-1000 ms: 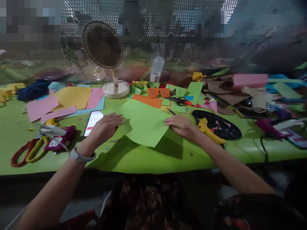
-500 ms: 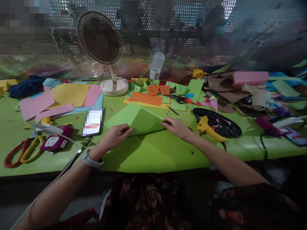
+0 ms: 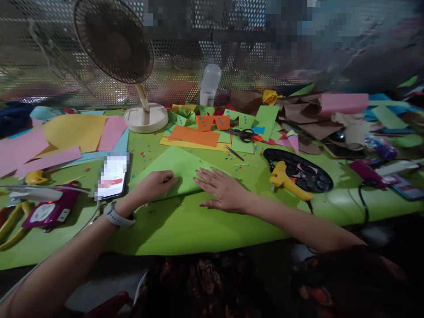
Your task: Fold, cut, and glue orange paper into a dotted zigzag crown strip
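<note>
A sheet of light green paper [image 3: 180,161] lies folded in front of me on the green-covered table [image 3: 172,225], its tip pointing away. My left hand [image 3: 158,183] rests at the paper's left side, fingers curled in and holding its near edge. Stretched flat over the right part of the sheet is my right hand [image 3: 220,189], its fingers spread and palm down. The hand hides some of the folded edge. A smartphone [image 3: 113,176] with a lit screen lies left of the paper.
Right of my hands, a yellow glue gun [image 3: 288,181] rests by a black palette tray [image 3: 313,174]. Tweezers [image 3: 235,153], black scissors [image 3: 245,134] and orange paper glasses [image 3: 212,123] lie beyond the sheet. A fan [image 3: 145,119] stands back left, near a purple power socket [image 3: 53,207].
The raised fold of the green paper now lies flat. My right hand has moved left from the corner and opened onto the sheet. The view has shifted slightly right.
</note>
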`<state>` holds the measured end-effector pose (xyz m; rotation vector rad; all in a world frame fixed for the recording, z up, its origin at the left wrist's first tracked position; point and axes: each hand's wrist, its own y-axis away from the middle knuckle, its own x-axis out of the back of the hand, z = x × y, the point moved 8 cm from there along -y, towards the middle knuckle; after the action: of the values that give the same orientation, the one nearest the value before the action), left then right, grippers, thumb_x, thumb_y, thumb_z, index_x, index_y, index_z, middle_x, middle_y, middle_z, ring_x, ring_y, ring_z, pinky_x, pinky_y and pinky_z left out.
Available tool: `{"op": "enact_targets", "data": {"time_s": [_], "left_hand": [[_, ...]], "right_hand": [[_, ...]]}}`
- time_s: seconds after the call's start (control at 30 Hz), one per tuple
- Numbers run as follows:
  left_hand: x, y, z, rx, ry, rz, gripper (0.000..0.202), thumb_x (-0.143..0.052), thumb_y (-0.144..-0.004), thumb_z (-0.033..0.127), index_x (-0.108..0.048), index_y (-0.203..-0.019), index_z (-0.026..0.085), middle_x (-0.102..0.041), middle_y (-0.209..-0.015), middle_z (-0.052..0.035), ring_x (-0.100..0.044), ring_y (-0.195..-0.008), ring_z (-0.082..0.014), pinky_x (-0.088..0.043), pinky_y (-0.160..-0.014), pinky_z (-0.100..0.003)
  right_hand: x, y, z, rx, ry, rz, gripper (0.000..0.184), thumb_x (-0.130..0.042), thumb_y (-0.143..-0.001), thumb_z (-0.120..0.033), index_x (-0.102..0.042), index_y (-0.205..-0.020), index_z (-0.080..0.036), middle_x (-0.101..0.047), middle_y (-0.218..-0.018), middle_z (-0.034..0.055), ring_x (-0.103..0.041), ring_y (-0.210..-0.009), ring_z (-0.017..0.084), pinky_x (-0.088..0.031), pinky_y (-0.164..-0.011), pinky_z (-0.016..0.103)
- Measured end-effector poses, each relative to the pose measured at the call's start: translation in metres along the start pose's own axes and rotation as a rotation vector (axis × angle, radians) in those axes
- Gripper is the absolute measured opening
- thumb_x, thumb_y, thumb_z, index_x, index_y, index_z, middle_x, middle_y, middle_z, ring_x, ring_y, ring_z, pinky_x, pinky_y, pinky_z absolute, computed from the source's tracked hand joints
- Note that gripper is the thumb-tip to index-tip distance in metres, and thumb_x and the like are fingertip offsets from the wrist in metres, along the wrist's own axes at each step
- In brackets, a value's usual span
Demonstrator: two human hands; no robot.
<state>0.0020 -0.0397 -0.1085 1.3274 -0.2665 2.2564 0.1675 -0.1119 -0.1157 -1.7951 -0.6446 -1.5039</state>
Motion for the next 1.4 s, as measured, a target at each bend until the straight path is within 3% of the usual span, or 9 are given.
{"op": "enact_targets", "data": {"time_s": [0.1, 0.33, 0.47, 0.7, 0.93, 1.17, 1.4], "left_hand": [[-0.002, 0.002, -0.002, 0.005, -0.028, -0.016, 0.039, -0.045, -0.091, 0.048, -0.044, -0.063, 0.021, -0.038, -0.051, 0.0042, -0.037, -0.051, -0.0132, -0.023, -0.053, -0.027], [0.002, 0.004, 0.002, -0.027, -0.181, 0.093, 0.033, -0.043, -0.094, 0.044, -0.046, -0.069, 0.021, -0.051, -0.065, -0.0009, -0.047, -0.058, -0.0157, -0.029, -0.057, -0.027], [0.004, -0.002, -0.002, 0.018, -0.213, 0.054, 0.031, -0.043, -0.094, 0.042, -0.046, -0.071, 0.022, -0.049, -0.060, 0.0001, -0.046, -0.054, -0.0158, -0.027, -0.055, -0.027], [0.006, -0.008, -0.014, 0.137, -0.097, 0.039, 0.030, -0.045, -0.091, 0.047, -0.048, -0.072, 0.023, -0.048, -0.051, 0.0034, -0.045, -0.047, -0.0152, -0.027, -0.051, -0.027], [0.002, -0.001, -0.021, 0.205, -0.022, 0.041, 0.029, -0.047, -0.092, 0.046, -0.047, -0.107, 0.022, -0.051, -0.049, 0.0080, -0.048, -0.044, -0.0155, -0.028, -0.049, -0.026], [0.002, -0.002, -0.028, 0.268, 0.096, 0.048, 0.025, -0.050, -0.089, 0.044, -0.047, -0.102, 0.023, -0.050, -0.046, 0.0082, -0.042, -0.042, -0.0139, -0.025, -0.047, -0.025], [-0.005, -0.001, -0.041, 0.328, 0.312, -0.078, 0.033, -0.054, -0.087, 0.051, -0.048, -0.104, 0.022, -0.046, -0.050, 0.0081, -0.034, -0.044, -0.0108, -0.023, -0.045, -0.024]], "right_hand": [[-0.005, 0.001, 0.000, -0.022, -0.018, 0.000, 0.078, -0.035, -0.095, -0.065, -0.036, -0.150, -0.010, -0.032, -0.157, 0.0160, -0.019, -0.150, 0.026, -0.017, -0.122, 0.051], [0.008, 0.004, -0.004, -0.008, -0.044, 0.099, 0.067, -0.040, -0.098, -0.058, -0.041, -0.147, -0.013, -0.037, -0.156, 0.0141, -0.022, -0.150, 0.025, -0.019, -0.122, 0.051], [0.004, 0.004, -0.003, -0.044, -0.068, 0.087, 0.069, -0.041, -0.097, -0.058, -0.042, -0.147, -0.012, -0.038, -0.155, 0.0145, -0.024, -0.149, 0.025, -0.019, -0.122, 0.050], [-0.014, 0.002, 0.005, -0.157, -0.122, -0.050, 0.078, -0.036, -0.095, -0.066, -0.033, -0.152, -0.013, -0.030, -0.158, 0.0149, -0.025, -0.148, 0.027, -0.023, -0.121, 0.049], [-0.013, 0.003, 0.007, -0.158, -0.157, -0.008, 0.078, -0.037, -0.095, -0.066, -0.034, -0.152, -0.013, -0.033, -0.156, 0.0152, -0.030, -0.147, 0.028, -0.028, -0.119, 0.052], [-0.012, 0.002, 0.006, -0.164, -0.141, 0.023, 0.076, -0.034, -0.095, -0.066, -0.038, -0.150, -0.013, -0.037, -0.154, 0.0141, -0.035, -0.144, 0.028, -0.036, -0.116, 0.051], [-0.011, 0.001, 0.006, -0.180, -0.138, 0.041, 0.076, -0.033, -0.096, -0.064, -0.039, -0.149, -0.009, -0.037, -0.154, 0.0140, -0.038, -0.143, 0.029, -0.037, -0.115, 0.053]]}}
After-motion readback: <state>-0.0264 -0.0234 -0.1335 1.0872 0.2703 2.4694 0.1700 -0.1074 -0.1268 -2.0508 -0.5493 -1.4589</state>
